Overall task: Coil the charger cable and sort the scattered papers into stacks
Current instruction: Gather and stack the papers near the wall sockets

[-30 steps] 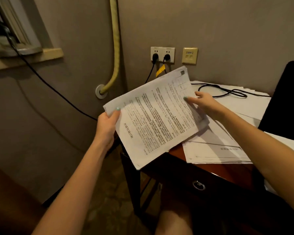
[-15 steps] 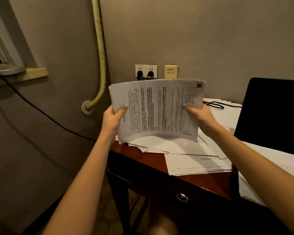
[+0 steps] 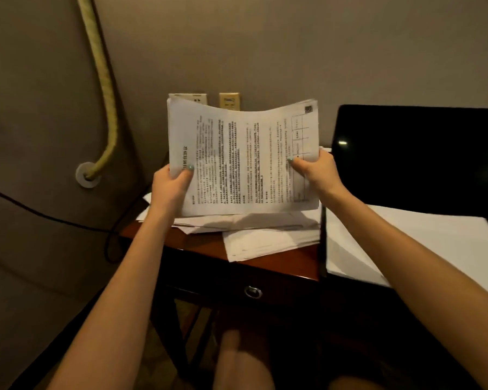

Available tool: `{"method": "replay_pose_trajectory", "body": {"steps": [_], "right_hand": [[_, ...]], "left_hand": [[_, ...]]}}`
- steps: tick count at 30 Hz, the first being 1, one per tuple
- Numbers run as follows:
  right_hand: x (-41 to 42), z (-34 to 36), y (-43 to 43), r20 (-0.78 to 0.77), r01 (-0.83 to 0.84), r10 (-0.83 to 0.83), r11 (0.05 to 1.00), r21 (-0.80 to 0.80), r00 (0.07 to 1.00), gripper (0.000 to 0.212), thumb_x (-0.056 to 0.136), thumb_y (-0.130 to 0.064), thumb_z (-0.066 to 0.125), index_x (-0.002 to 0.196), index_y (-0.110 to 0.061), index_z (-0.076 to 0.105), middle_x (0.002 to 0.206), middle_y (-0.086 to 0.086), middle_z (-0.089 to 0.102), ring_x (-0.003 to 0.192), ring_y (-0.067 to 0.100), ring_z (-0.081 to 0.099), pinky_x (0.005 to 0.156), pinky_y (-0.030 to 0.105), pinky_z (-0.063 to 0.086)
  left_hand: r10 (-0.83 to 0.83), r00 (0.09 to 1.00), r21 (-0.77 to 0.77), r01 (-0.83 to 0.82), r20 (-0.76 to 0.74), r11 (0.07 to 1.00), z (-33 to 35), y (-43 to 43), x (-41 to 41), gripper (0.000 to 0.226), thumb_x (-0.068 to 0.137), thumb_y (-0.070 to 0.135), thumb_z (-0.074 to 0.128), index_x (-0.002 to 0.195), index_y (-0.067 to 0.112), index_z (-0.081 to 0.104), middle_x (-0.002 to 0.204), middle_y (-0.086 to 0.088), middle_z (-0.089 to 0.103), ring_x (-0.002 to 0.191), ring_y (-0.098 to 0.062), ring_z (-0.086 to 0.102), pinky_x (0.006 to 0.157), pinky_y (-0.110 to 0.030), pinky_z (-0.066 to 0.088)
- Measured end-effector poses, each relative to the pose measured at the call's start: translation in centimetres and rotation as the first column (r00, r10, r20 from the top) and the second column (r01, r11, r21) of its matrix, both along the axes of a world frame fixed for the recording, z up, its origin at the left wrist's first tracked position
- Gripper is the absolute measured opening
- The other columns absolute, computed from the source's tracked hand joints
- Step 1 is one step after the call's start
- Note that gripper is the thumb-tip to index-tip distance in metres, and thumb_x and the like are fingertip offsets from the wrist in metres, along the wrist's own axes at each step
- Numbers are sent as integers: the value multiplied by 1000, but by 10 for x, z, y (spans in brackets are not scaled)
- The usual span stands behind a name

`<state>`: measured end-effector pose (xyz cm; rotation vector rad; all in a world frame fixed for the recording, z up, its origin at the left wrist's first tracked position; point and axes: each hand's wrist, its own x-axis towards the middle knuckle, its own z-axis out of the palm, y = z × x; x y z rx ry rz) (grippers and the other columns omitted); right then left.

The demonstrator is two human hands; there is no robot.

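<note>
Nearest, a ring pull point(image 3: 252, 291) hangs on the drawer front of the desk point(image 3: 203, 243). Loose papers point(image 3: 268, 243) lie overlapping and askew on the desk top. Just above them a sheaf of printed sheets point(image 3: 243, 159) stands upright. The left hand point(image 3: 169, 187) pinches its left edge and the right hand point(image 3: 319, 170) its right edge, with both thumbs on the front. Wall sockets point(image 3: 229, 100) show behind it.

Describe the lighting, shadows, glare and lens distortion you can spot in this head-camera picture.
Head view: dim, warm light throughout; the raised stack of printed white sheets casts a shadow on the loose white papers beneath it; a small bright glint sits on the glossy black panel; the wide lens stretches the left forearm toward the corner; the print is too soft to read.
</note>
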<state>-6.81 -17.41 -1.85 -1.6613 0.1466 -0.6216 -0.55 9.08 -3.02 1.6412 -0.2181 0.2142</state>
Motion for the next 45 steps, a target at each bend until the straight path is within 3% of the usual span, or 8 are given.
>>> {"method": "replay_pose_trajectory", "body": {"steps": [4, 9, 13, 25, 30, 35, 39, 45], "right_hand": [[-52, -5, -52, -44, 164, -163, 986, 25, 986, 23, 88, -8, 66, 110, -10, 56, 107, 3, 64, 90, 12, 65, 66, 19, 54], [-135, -6, -106, -188, 307, -316, 949, -77, 930, 26, 89, -11, 66, 113, -2, 59, 110, 11, 66, 79, 14, 67, 58, 19, 56], [-188, -7, -132, -335, 370, -386, 922, -112, 860, 19, 86, -5, 68, 103, -4, 62, 98, 7, 65, 53, 0, 65, 46, 14, 49], [-231, -36, -175, -486, 413, -663, 742, -529, 569, 28, 82, -24, 75, 103, -7, 67, 97, 9, 66, 73, 20, 58, 57, 29, 42], [-226, -51, -168, -379, 304, -831, 514, -802, 407, 55, 82, -32, 72, 125, -9, 47, 130, 20, 48, 121, 39, 42, 89, 46, 41], [-192, -44, -129, -248, 246, -704, 521, -818, 666, 44, 90, -25, 63, 130, -8, 51, 131, 17, 48, 130, 34, 31, 103, 43, 31], [-132, -41, -79, -165, 193, -506, 580, -791, 847, 31, 95, -29, 57, 119, -11, 62, 122, 6, 58, 121, 24, 47, 100, 35, 39], [-39, -43, -11, -311, -106, -237, 614, -782, 920, 41, 96, -38, 54, 121, -8, 62, 125, 8, 62, 111, 24, 58, 91, 35, 46]], "left_hand": [[-144, 988, 19, 145, -49, 989, 2, -48, -22, 16, 99, 19, 51, 114, 14, 55, 91, 5, 64, 76, -6, 64, 52, -18, 51], [-345, 934, 100, 353, -88, 930, -5, -108, -58, 22, 99, 19, 51, 119, 12, 56, 106, -5, 67, 88, -19, 68, 71, -33, 58], [-396, 917, 295, 391, -45, 872, -24, -149, -86, 23, 96, 19, 54, 114, 8, 63, 102, -5, 66, 74, -11, 62, 48, -16, 47], [-414, 909, 668, 337, -47, 663, -57, -203, -108, 28, 87, 36, 60, 106, 15, 61, 112, -1, 67, 89, -23, 64, 71, -38, 55], [-350, 936, 707, 266, -28, 655, -69, -206, -107, 52, 82, 45, 68, 118, 11, 55, 118, -7, 49, 98, -24, 57, 75, -36, 49], [-359, 932, 652, 244, 47, 718, -66, -186, -93, 52, 86, 44, 65, 125, 11, 60, 124, -6, 57, 105, -23, 59, 75, -28, 39], [-173, 967, 627, 18, 188, 779, -60, -135, -58, 35, 88, 38, 64, 114, 15, 66, 115, -5, 62, 106, -26, 58, 83, -36, 45], [-10, 983, 719, -126, 181, 684, -60, -47, -26, 45, 90, 42, 62, 125, 14, 61, 130, -9, 57, 121, -27, 50, 97, -41, 42]]}}
